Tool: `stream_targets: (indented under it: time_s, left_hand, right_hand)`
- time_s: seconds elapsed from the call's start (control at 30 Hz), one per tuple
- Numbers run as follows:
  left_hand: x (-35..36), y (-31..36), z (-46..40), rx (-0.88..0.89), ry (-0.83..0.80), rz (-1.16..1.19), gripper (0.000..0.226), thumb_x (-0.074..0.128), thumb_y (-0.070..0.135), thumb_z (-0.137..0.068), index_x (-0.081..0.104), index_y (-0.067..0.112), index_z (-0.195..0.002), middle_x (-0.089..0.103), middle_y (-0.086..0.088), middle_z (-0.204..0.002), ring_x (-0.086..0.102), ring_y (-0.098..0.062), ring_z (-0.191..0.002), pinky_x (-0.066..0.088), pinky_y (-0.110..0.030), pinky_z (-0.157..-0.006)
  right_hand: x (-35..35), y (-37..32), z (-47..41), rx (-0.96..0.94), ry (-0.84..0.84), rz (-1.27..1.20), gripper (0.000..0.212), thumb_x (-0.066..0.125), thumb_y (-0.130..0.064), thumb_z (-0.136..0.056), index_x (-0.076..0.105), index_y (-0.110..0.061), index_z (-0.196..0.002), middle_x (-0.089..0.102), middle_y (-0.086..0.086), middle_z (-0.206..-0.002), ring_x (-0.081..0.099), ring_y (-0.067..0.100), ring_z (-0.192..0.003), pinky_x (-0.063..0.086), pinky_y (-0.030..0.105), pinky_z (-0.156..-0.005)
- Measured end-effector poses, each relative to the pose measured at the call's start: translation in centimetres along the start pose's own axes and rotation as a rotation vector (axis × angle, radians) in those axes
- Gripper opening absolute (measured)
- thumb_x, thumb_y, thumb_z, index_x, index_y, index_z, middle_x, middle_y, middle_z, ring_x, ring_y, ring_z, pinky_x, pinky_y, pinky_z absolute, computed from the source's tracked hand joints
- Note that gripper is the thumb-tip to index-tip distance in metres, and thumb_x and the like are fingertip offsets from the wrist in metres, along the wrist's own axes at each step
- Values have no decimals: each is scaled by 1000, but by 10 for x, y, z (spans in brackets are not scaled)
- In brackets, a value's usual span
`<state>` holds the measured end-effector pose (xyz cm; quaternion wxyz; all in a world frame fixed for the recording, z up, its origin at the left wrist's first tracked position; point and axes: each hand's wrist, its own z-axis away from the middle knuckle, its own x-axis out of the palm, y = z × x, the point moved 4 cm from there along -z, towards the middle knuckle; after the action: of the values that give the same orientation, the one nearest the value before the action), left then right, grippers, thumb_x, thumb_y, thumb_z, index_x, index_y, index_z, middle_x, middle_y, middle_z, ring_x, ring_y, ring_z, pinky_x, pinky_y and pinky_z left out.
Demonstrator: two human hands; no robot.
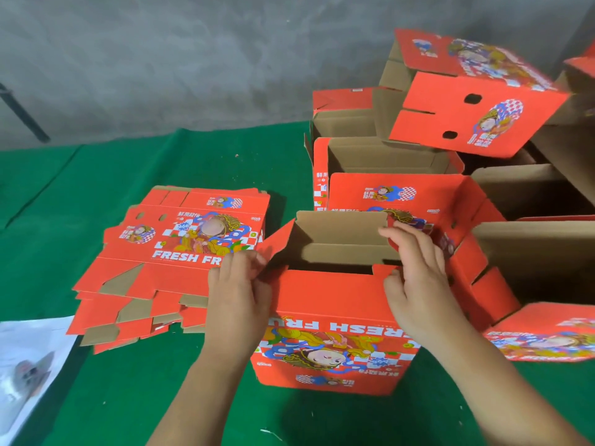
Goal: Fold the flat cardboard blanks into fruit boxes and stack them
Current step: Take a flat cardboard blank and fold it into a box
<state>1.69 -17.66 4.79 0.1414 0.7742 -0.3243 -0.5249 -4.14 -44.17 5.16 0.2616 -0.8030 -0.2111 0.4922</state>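
Both hands grip the top of a half-folded red fruit box (335, 320) that stands upright on the green cloth (96, 194) near the person. The left hand (236, 284) pinches the left side flap (278, 241) at the box's upper left corner, fingers curled round its edge. The right hand (415, 272) holds the upper right corner, its fingers hooked over the brown inner flap (341, 231) and its thumb against the red front wall. The box mouth is open, showing brown cardboard inside, and the print on its front panel reads upside down from this view. Just left of the box lies a pile of flat blanks (167, 262), printed side up, fanned unevenly. Behind and to the right stand several folded boxes (386, 159) with open tops, close together, and one more box (473, 98) sits tilted on top of them at the far right. A white sheet (29, 358) lies at the near left edge of the cloth.
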Motion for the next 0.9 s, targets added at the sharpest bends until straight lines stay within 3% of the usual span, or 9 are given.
stream_targets:
  time_s: [0.13, 0.27, 0.37, 0.43, 0.5, 0.67, 0.73, 0.83, 0.9]
  left_hand:
    - [-5, 4, -21, -23, -151, -21, 36, 57, 39, -87, 59, 28, -122, 52, 4, -102, 61, -23, -93, 48, -38, -69]
    - [15, 8, -47, -65, -247, -184, 28, 68, 12, -82, 53, 14, -106, 55, -3, -98, 54, -37, -96, 35, -40, -74]
    - [25, 8, -54, -147, -238, -181, 35, 58, -4, -76, 54, 8, -108, 52, -14, -118, 44, -39, -109, 32, -43, -91]
    - [25, 10, -50, -71, -243, -99, 43, 52, -10, -72, 52, 8, -111, 56, -14, -126, 45, -40, -115, 34, -43, -93]
    - [21, 13, -44, 6, -258, 10, 48, 45, -5, -68, 49, 12, -113, 56, -10, -141, 46, -36, -124, 37, -44, -98]
    - [19, 20, -38, 122, -330, 7, 87, 36, 2, -65, 43, 15, -150, 50, -6, -152, 47, -32, -137, 35, -52, -115]
    - [18, 20, -37, 142, -346, 4, 90, 37, -5, -66, 40, 20, -153, 47, -3, -155, 39, -25, -146, 27, -55, -121]
    - [19, 18, -33, 129, -429, 32, 98, 36, -17, -68, 33, 35, -150, 35, 6, -162, 12, -2, -156, 5, -52, -128]
    - [18, 18, -33, 132, -444, 55, 95, 39, -16, -71, 30, 42, -146, 36, 9, -160, 16, -4, -155, 7, -56, -127]
  right_hand:
    - [2, 1, 0, 9, -15, 25, 69, 65, -1, -82, 45, -29, -142, 34, 0, -152, 32, 25, -139, 28, 40, -117]
    - [2, 2, 0, 58, -95, 128, 69, 63, -14, -85, 36, -37, -144, 28, -1, -154, 31, 27, -131, 32, 45, -111]
    - [1, 3, 1, 127, -152, 302, 73, 59, -23, -87, 24, -45, -147, 29, 1, -148, 32, 29, -118, 38, 48, -103]
    - [-1, 2, 0, 144, -162, 381, 77, 56, -26, -88, 16, -48, -151, 32, 1, -133, 33, 27, -109, 42, 46, -97]
    - [-4, 1, -1, 145, -160, 410, 81, 55, -27, -90, 11, -51, -153, 29, -1, -119, 30, 23, -102, 45, 44, -90]
    - [-5, 0, -1, 162, -135, 400, 82, 58, -28, -90, 12, -52, -153, 28, -1, -113, 29, 22, -98, 48, 43, -83]
    - [-4, -1, -1, 165, -140, 391, 82, 58, -31, -91, 10, -55, -153, 27, -2, -113, 28, 21, -98, 48, 41, -78]
    - [-4, 2, -2, 172, -160, 386, 82, 55, -36, -94, 3, -61, -152, 26, -3, -115, 27, 20, -100, 46, 36, -66]
    - [-5, 2, -3, 162, -169, 393, 81, 53, -38, -96, -1, -62, -152, 26, -3, -113, 26, 20, -100, 45, 34, -61]
